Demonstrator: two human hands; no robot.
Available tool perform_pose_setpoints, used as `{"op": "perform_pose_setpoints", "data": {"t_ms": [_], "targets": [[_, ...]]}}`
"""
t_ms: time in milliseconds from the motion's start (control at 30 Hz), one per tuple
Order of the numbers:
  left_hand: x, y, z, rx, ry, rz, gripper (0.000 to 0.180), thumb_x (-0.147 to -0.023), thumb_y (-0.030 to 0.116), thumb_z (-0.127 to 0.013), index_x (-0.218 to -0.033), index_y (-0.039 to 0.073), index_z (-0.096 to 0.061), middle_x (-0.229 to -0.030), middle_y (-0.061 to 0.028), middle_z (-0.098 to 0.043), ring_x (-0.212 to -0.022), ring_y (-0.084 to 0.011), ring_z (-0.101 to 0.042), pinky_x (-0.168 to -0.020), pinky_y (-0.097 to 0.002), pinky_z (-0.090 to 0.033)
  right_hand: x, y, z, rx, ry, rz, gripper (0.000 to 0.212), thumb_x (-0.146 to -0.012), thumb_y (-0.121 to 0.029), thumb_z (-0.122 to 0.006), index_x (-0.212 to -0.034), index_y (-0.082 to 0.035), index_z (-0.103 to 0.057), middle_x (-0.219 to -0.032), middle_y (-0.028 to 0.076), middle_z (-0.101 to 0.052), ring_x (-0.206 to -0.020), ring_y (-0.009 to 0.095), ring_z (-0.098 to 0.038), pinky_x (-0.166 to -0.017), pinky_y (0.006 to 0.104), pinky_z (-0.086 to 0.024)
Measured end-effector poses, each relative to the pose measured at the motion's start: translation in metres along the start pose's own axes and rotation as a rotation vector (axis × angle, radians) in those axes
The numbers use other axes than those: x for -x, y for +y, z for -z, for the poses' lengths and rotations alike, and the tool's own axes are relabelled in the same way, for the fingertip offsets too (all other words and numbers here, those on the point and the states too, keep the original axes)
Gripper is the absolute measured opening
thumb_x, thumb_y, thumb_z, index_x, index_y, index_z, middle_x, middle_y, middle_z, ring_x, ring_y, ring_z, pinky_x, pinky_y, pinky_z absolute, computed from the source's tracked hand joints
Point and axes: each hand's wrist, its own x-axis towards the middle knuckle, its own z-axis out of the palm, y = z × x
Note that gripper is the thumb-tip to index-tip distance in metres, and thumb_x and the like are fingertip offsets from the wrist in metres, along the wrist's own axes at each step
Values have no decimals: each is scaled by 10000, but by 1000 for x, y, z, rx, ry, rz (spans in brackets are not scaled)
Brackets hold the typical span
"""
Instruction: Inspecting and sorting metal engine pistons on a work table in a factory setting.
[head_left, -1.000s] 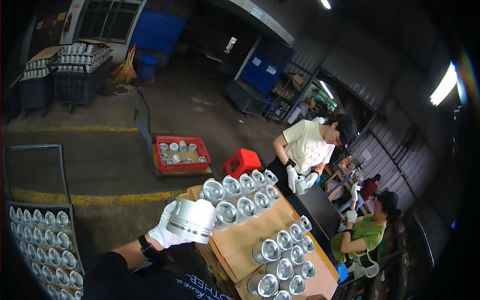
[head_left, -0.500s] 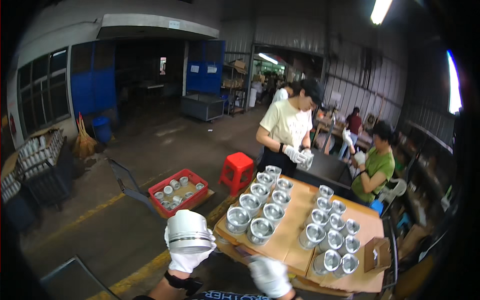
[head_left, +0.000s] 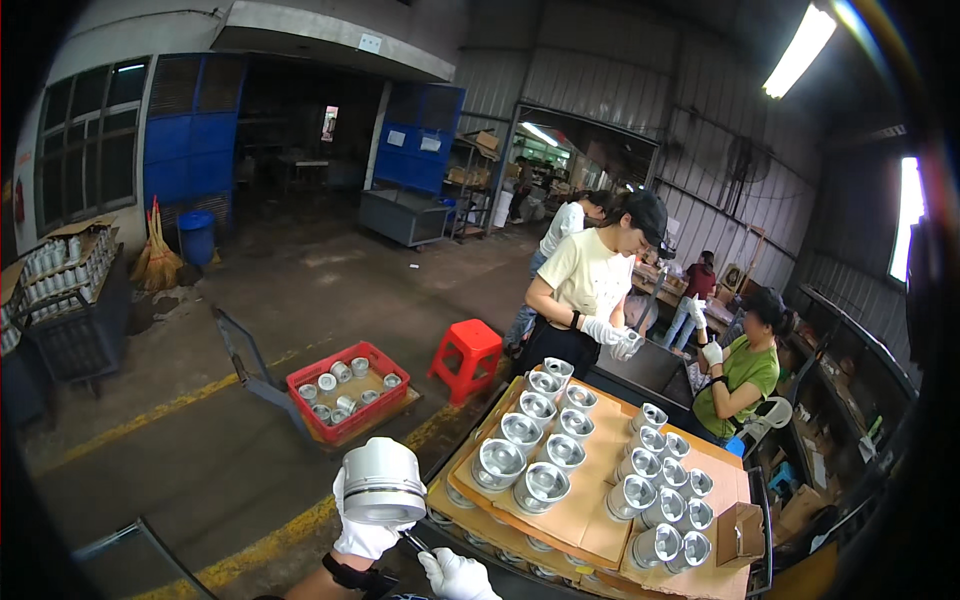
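My gloved left hand (head_left: 365,537) is closed round a silver engine piston (head_left: 382,475) and holds it up, its grooved end facing down. Close to its lower right, my gloved right hand (head_left: 457,577) pinches a thin dark tool (head_left: 414,542). The tool's tip points at the piston's lower edge; whether it touches I cannot tell. To the right, several similar pistons (head_left: 546,482) stand in rows on a cardboard sheet (head_left: 590,500), with more pistons in a layer beneath it.
A red crate (head_left: 340,436) with loose pistons sits on a flat trolley at left, near a red stool (head_left: 468,358). A gloved co-worker (head_left: 590,270) stands behind the pistons; another in green (head_left: 745,375) is at right. An open cardboard box (head_left: 738,535) lies at the near right corner.
My right hand has moved left to beside the piston, where the dark tool now shows. My left hand still holds the piston. The view has shifted slightly.
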Motion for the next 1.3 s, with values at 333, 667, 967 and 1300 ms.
{"op": "perform_pose_setpoints", "data": {"t_ms": [333,667,967,1300], "targets": [[-19,30,-13,-118,-82,-276,549,-954,500,-467,-1326,104,-545,-1214,-145,-645,-1009,-344,-660,-856,-512,-553,44,112,38,-689,321,-39,265,-973,-166,-567,-1173,-28,-671,-808,49,-646,-698,145,-574,-658,277,-481],[14,-25,-44,-1033,-3,-446,491,-930,198,-618,-1363,46,-446,-1252,-62,-566,-1189,-156,-524,-1041,-316,-403,46,75,141,-396,658,340,366,-769,80,-713,-1098,-79,-742,-685,53,-585,-590,163,-539,-577,294,-431],[38,-49,-55,-1178,129,-513,559,-895,283,-651,-1366,63,-448,-1247,-72,-576,-1183,-166,-545,-1034,-326,-421,30,70,156,-292,507,620,489,-734,8,-766,-1179,-187,-720,-712,44,-602,-559,224,-571,-519,337,-447],[-27,1,-13,-1127,153,-478,534,-913,306,-648,-1348,63,-456,-1226,-77,-591,-1152,-163,-566,-1010,-327,-445,-31,60,146,-319,515,507,331,-717,34,-754,-1003,-133,-755,-672,52,-578,-562,221,-550,-552,329,-440]]}}
